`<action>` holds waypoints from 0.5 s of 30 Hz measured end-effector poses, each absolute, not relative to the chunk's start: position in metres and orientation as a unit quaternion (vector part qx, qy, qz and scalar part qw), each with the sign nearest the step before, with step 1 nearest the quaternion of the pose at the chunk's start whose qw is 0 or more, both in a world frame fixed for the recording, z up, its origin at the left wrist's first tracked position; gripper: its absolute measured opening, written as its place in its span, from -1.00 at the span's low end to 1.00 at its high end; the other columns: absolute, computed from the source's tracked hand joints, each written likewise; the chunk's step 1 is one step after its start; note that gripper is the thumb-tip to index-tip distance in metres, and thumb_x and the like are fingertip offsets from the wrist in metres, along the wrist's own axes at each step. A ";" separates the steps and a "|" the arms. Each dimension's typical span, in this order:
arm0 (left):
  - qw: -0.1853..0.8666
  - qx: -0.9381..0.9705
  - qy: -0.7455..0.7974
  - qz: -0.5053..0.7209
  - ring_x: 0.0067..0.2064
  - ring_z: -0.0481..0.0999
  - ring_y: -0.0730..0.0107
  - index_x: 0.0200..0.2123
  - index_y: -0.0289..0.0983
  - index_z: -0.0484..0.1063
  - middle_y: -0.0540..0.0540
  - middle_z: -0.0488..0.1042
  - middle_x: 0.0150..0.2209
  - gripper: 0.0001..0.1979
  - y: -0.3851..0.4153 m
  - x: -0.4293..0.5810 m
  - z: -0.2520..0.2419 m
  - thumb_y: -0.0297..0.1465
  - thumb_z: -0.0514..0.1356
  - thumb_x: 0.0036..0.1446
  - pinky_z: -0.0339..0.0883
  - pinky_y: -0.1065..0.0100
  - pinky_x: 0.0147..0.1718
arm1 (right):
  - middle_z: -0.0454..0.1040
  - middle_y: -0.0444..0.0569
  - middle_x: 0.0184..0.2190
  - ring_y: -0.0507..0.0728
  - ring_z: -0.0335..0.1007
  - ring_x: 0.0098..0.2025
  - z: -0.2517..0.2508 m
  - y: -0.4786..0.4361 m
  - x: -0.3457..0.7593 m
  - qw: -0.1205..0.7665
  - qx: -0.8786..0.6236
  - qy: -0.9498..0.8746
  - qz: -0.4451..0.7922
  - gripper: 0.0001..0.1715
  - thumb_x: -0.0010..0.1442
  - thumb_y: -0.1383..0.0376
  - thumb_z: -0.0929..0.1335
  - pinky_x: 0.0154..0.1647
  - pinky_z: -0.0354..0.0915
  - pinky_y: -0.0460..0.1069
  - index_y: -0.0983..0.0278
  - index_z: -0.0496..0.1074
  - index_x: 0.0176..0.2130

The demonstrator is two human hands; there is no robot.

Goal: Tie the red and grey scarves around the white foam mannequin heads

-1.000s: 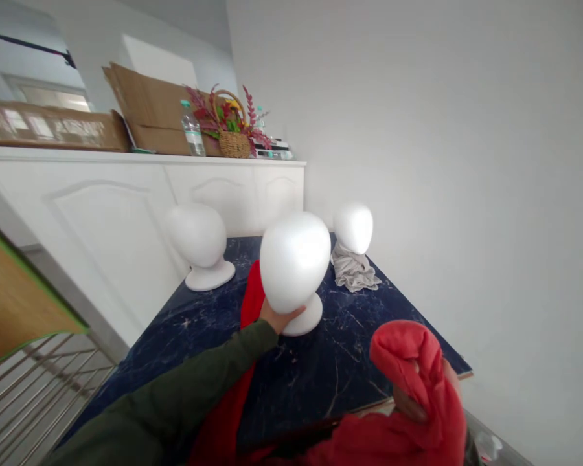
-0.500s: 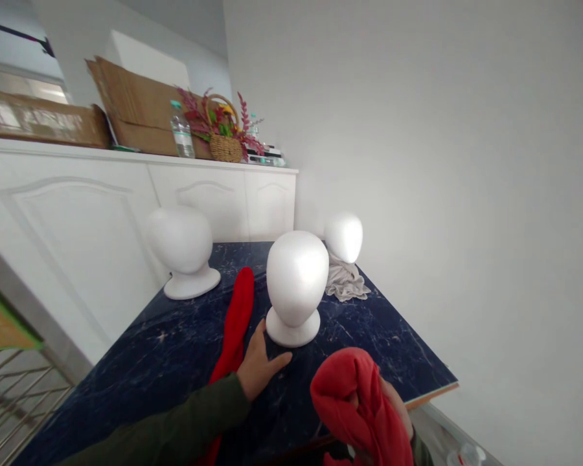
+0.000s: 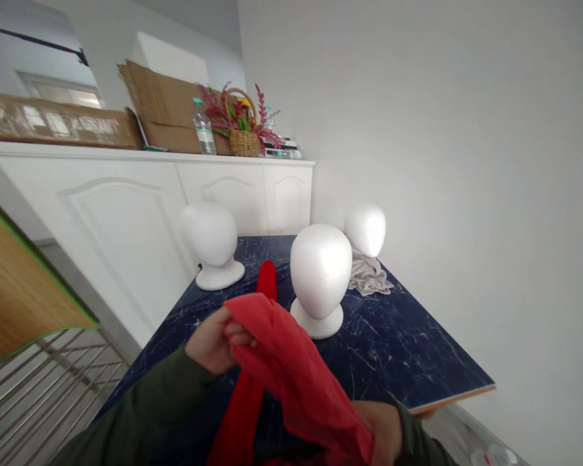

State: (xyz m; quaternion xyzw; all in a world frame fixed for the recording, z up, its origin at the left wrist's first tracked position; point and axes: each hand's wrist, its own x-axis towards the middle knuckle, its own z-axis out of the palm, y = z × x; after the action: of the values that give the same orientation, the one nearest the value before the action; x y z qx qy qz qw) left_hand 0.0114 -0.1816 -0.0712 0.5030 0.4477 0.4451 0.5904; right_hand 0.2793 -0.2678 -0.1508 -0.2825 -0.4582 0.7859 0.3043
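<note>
Between my two hands stretches a light red cloth (image 3: 296, 369). My left hand (image 3: 218, 342) is closed on its upper left end, the fingers curled over the fabric. At the lower right my right hand (image 3: 381, 430) grips the other end, its fingers partly hidden by the cloth. Just beyond the cloth a white mannequin head (image 3: 320, 272) stands upright on its round base. A darker red strip of cloth (image 3: 240, 414) lies lengthwise on the dark blue marbled table (image 3: 418, 349), passing under the held cloth.
Two more white mannequin heads stand behind, one at left (image 3: 210, 236) and one at right (image 3: 366, 230), the latter with grey fabric (image 3: 366, 275) at its base. A white cabinet (image 3: 126, 194) carries cardboard boxes (image 3: 170, 107), a bottle (image 3: 204, 129) and a flower basket (image 3: 244, 142). A metal rack (image 3: 63, 388) is at left.
My left hand has left the table beside the middle head and taken hold of the light red cloth. The cloth, bunched in my right hand before, is now spread between both hands. The view has shifted left.
</note>
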 end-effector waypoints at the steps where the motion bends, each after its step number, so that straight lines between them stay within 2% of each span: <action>1: 0.639 0.440 0.409 0.481 -0.81 -0.03 0.64 -0.73 -0.25 0.14 0.15 -0.07 -0.88 -0.62 -0.179 0.002 -0.063 -0.21 -0.04 0.05 0.22 0.44 -0.68 | 0.45 -0.11 -0.56 0.07 0.37 -0.50 -0.151 -0.268 0.290 0.304 -0.284 -0.457 0.786 -0.56 -0.24 0.11 0.41 -0.54 0.30 -0.08 0.31 0.44 -0.34; 3: 0.702 0.343 0.320 0.537 -0.82 -0.11 0.68 -0.66 -0.26 0.19 0.18 -0.08 -0.87 -0.72 -0.173 -0.011 -0.043 -0.34 0.01 0.06 0.14 0.52 -0.74 | 0.41 -0.12 -0.63 0.02 0.30 -0.60 -0.144 -0.265 0.313 0.272 -0.283 -0.479 0.785 -0.65 -0.30 0.21 0.45 -0.66 0.22 -0.14 0.36 0.43 -0.45; 5: 0.719 0.301 0.232 0.581 -0.83 -0.04 0.69 -0.60 -0.26 0.23 0.18 0.05 -0.84 -0.78 -0.162 -0.015 -0.019 -0.48 -0.02 0.08 0.15 0.55 -0.75 | 0.37 -0.15 -0.68 -0.06 0.19 -0.69 -0.122 -0.254 0.336 0.254 -0.293 -0.526 0.757 -0.67 -0.35 0.32 0.46 -0.73 0.11 -0.19 0.40 0.41 -0.47; 6: 0.724 0.289 0.187 0.598 -0.82 0.00 0.70 -0.58 -0.26 0.23 0.17 0.11 -0.81 -0.78 -0.152 -0.015 -0.006 -0.55 -0.04 0.07 0.16 0.57 -0.74 | 0.34 -0.18 -0.70 -0.09 0.13 -0.71 -0.106 -0.245 0.346 0.263 -0.311 -0.557 0.724 -0.67 -0.31 0.33 0.45 -0.73 0.07 -0.20 0.39 0.40 -0.43; 8: 0.715 0.270 0.125 0.632 -0.78 0.07 0.74 -0.57 -0.26 0.21 0.17 0.20 -0.75 -0.75 -0.125 -0.011 0.019 -0.64 -0.05 0.06 0.16 0.62 -0.71 | 0.29 -0.21 -0.74 -0.09 0.11 -0.71 -0.066 -0.216 0.364 0.362 -0.346 -0.609 0.615 -0.76 -0.20 0.25 0.40 -0.69 0.08 -0.19 0.35 0.35 -0.48; 10: 0.677 0.250 0.132 0.680 -0.73 0.13 0.79 -0.57 -0.30 0.19 0.18 0.23 -0.69 -0.75 -0.087 -0.004 0.038 -0.68 -0.06 0.06 0.13 0.69 -0.67 | 0.24 -0.21 -0.76 -0.06 0.13 -0.68 -0.025 -0.177 0.374 0.414 -0.397 -0.655 0.492 -0.79 -0.13 0.22 0.35 -0.63 0.12 -0.15 0.32 0.30 -0.54; 12: 0.662 0.233 0.177 0.690 -0.67 0.23 0.81 -0.53 -0.36 0.22 0.15 0.24 -0.64 -0.72 -0.048 0.008 0.047 -0.67 -0.16 0.11 0.10 0.70 -0.61 | 0.22 -0.25 -0.71 -0.07 0.12 -0.67 0.007 -0.132 0.377 0.489 -0.527 -0.616 0.322 -0.84 -0.06 0.25 0.30 -0.62 0.10 -0.15 0.29 0.30 -0.41; 13: 0.659 0.225 0.205 0.687 -0.63 0.27 0.79 -0.50 -0.39 0.23 0.12 0.25 -0.60 -0.71 -0.031 0.014 0.046 -0.67 -0.20 0.12 0.12 0.67 -0.57 | 0.24 -0.24 -0.68 -0.07 0.15 -0.65 0.017 -0.110 0.376 0.497 -0.605 -0.581 0.221 -0.83 -0.02 0.25 0.28 -0.59 0.11 -0.15 0.28 0.30 -0.36; 15: 0.650 0.214 0.257 0.682 -0.58 0.34 0.71 -0.44 -0.39 0.24 0.08 0.28 -0.57 -0.71 -0.006 0.029 0.035 -0.66 -0.21 0.12 0.17 0.60 -0.53 | 0.27 -0.21 -0.62 -0.06 0.19 -0.58 0.021 -0.073 0.370 0.493 -0.662 -0.545 0.148 -0.80 0.03 0.26 0.24 -0.52 0.13 -0.15 0.31 0.30 -0.31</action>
State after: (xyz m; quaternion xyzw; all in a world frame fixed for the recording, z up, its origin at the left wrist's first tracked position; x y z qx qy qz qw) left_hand 0.0291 -0.0063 0.0351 0.2138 0.2574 0.6821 0.6502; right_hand 0.3700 -0.0731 0.0212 -0.6619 -0.5446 0.1482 0.4933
